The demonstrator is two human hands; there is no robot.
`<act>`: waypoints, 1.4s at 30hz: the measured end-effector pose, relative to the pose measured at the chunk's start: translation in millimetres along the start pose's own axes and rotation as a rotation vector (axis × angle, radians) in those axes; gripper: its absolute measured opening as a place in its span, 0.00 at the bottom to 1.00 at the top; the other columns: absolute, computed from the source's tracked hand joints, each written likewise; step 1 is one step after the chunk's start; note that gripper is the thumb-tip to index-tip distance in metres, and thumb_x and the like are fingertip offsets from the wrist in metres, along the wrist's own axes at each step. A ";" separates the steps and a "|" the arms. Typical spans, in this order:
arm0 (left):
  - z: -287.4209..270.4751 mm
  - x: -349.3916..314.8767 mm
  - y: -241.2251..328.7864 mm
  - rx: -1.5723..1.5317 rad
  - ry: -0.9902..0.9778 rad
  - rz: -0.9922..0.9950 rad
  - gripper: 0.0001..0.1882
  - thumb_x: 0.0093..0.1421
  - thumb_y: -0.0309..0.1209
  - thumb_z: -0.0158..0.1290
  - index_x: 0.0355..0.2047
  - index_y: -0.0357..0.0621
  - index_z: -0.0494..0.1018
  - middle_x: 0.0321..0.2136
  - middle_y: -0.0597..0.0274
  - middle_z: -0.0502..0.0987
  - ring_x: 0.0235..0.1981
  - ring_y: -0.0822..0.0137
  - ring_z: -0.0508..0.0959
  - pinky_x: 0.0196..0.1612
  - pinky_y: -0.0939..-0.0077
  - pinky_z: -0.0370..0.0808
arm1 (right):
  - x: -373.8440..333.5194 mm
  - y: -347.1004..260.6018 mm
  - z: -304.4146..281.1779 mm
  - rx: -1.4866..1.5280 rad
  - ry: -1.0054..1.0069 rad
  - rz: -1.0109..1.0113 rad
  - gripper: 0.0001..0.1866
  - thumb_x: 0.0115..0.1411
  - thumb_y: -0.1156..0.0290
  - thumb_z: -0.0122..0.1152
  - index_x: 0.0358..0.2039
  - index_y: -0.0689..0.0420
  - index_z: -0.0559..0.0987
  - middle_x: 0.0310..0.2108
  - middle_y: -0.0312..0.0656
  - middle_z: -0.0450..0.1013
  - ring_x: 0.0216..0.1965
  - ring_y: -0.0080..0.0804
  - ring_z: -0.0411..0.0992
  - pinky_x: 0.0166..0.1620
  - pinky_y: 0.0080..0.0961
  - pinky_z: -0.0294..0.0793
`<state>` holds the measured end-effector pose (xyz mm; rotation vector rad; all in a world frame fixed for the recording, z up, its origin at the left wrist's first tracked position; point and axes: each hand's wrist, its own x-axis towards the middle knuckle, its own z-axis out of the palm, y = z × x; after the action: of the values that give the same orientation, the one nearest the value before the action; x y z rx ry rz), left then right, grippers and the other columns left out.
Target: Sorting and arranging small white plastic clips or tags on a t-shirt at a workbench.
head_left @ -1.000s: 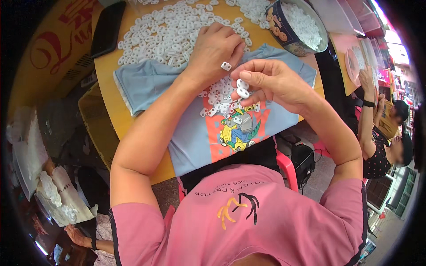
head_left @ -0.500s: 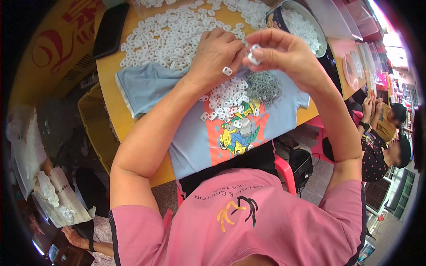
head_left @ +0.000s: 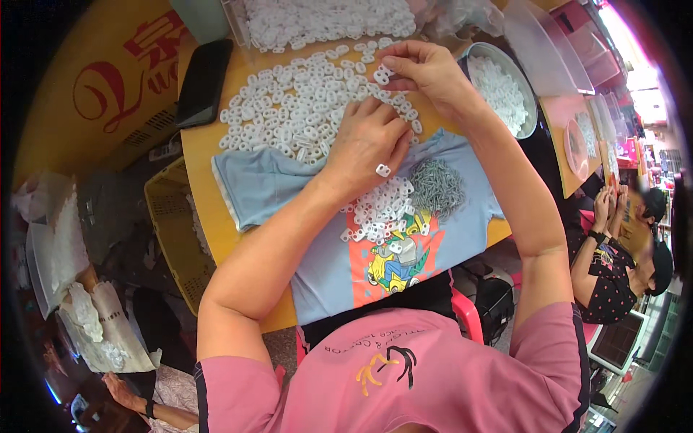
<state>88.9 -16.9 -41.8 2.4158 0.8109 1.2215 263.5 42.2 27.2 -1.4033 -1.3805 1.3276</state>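
Note:
My right hand (head_left: 433,76) is raised over the far right part of a spread of white oval plastic rings (head_left: 296,101). Its thumb and fingers pinch a white two-hole plastic piece (head_left: 382,74). Back upward, my left hand (head_left: 368,144) lies at the near edge of the spread with its fingers curled down. A small white two-hole plate (head_left: 383,170) sticks out at its thumb side; the fingertips are partly hidden. Closer to me, a heap of similar plates (head_left: 382,209) and a pile of small metal pins (head_left: 437,187) rest on a light blue printed shirt (head_left: 325,267).
A round tin (head_left: 530,108) of white pieces stands at the right, and a clear bin (head_left: 325,25) of them at the back. A black phone (head_left: 206,83) lies at the table's left edge. Beside the table is a yellow crate (head_left: 170,224). Two people sit far right.
The hands, close together before, are now apart. My right hand has moved away from me over the rings with its white piece. My left hand has come down onto the near edge. The view has shifted.

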 end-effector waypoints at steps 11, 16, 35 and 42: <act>-0.5 1.3 -0.4 -0.004 0.005 -0.004 0.05 0.59 0.31 0.61 0.33 0.43 0.82 0.33 0.57 0.78 0.43 0.54 0.76 0.48 0.56 0.70 | 0.8 7.0 3.2 -0.372 0.093 -0.199 0.12 0.69 0.70 0.67 0.50 0.61 0.86 0.42 0.35 0.83 0.40 0.18 0.78 0.43 0.19 0.81; 1.1 1.7 -0.8 -0.010 0.015 0.004 0.05 0.59 0.31 0.62 0.33 0.43 0.82 0.33 0.57 0.78 0.43 0.54 0.75 0.48 0.56 0.70 | -1.9 6.5 3.8 -0.317 0.091 -0.187 0.13 0.69 0.70 0.67 0.50 0.61 0.85 0.43 0.35 0.82 0.41 0.18 0.78 0.44 0.20 0.81; -0.5 1.1 1.0 -0.013 -0.001 -0.012 0.06 0.59 0.30 0.61 0.34 0.42 0.83 0.33 0.56 0.79 0.43 0.54 0.75 0.49 0.56 0.70 | -3.5 3.8 -6.1 -0.512 0.141 -0.274 0.17 0.66 0.70 0.67 0.54 0.61 0.83 0.44 0.35 0.81 0.43 0.18 0.75 0.49 0.19 0.76; -1.1 1.4 0.9 -0.012 -0.015 -0.016 0.06 0.60 0.30 0.61 0.34 0.41 0.82 0.35 0.56 0.80 0.44 0.53 0.76 0.49 0.55 0.71 | -9.1 8.1 -7.9 -0.315 0.144 -0.332 0.16 0.63 0.68 0.66 0.49 0.60 0.86 0.36 0.36 0.82 0.35 0.17 0.74 0.42 0.21 0.76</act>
<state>89.0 -16.7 -39.8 2.4014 0.8148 1.1979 274.0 33.3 22.3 -1.3621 -1.6884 0.8060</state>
